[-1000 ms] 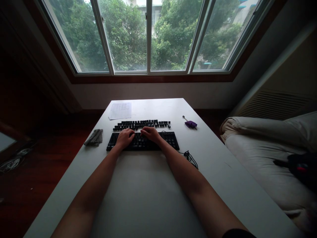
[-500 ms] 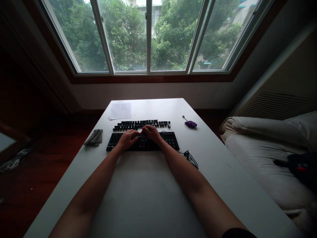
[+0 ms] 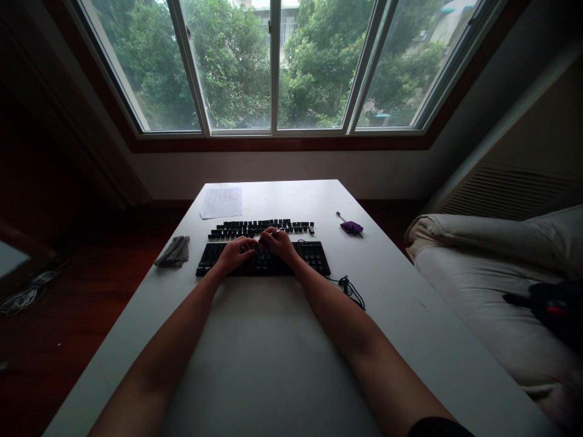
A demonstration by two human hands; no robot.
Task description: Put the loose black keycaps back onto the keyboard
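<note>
A black keyboard [image 3: 310, 258] lies lengthwise across the white table, with both hands over its upper middle part. My left hand [image 3: 237, 252] rests at the keyboard's left half, its fingers bent and closed toward the thumb; whatever is between them is too small to name. Close beside it, my right hand [image 3: 279, 244] has its fingers pinched together, and a small shiny bit shows at them that I cannot identify. Just behind the keyboard, loose black keycaps [image 3: 228, 230] stand in rows. The keyboard's cable [image 3: 350, 290] lies bundled at its right.
A grey cloth [image 3: 173, 252] lies at the table's left edge. Behind it is a printed sheet of paper [image 3: 221, 202]. On the right sit a purple cloth item [image 3: 351, 227] and a thin brush-like stick [image 3: 340, 216]. A bed or couch [image 3: 473, 279] borders the table's right side.
My right hand's fingers have shifted slightly, and a small shiny bit now shows at them. My left fingers have curled in a little more. The keyboard and keycaps stay in place.
</note>
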